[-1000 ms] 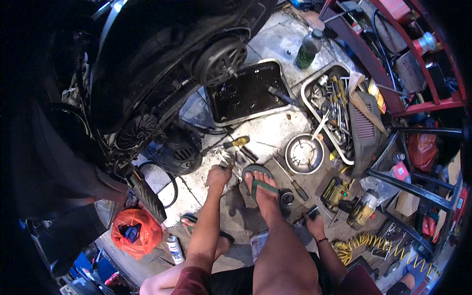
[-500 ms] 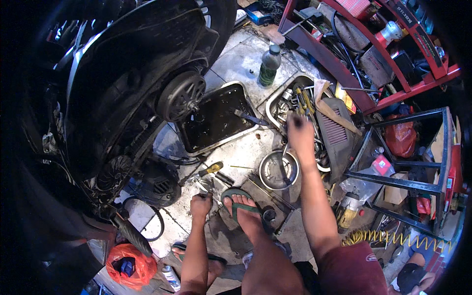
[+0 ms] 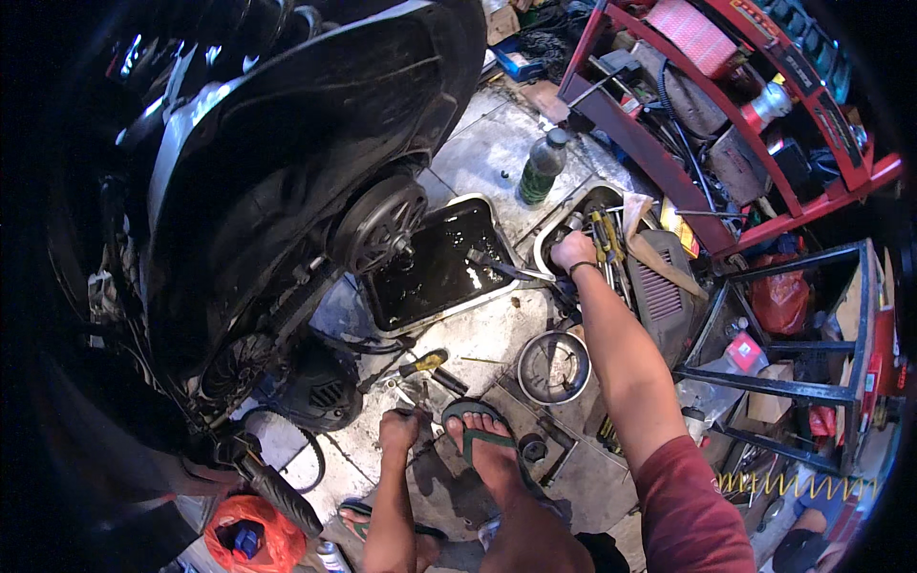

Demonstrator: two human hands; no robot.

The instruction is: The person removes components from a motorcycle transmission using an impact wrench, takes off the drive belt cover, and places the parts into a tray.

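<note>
1. Head view, looking down at a workshop floor of stained concrete. A person sits with one foot in a green flip-flop planted in the lower middle.
2. Right hand is stretched well forward, arm straight, and reaches into a metal tool tray full of hand tools. Fingers curl down among the tools; whether they are clamped on one I cannot tell, as the grip is hidden. A dark band sits on the wrist.
3. Yellow-handled screwdrivers lie in the tray just right of the right hand, touching or nearly so.
4. Left hand is low and close to the body, knuckles up, fingers closed together, resting on the floor just left of the flip-flop. Small tools lie under or beside it; too small to tell if one is held.
5. A yellow-and-black screwdriver lies on the floor just ahead of the left hand, apart from it.
6. A black drain pan holding dark oil sits between the tray and the scooter, directly left of the right hand. The scooter's hub overhangs the pan's left edge.
7. A round metal bowl rests on the floor under the right forearm, between the two hands.
8. A dark green bottle stands upright beyond the tray.
9. A red tool rack fills the upper right; a red plastic bag lies lower left.
</note>
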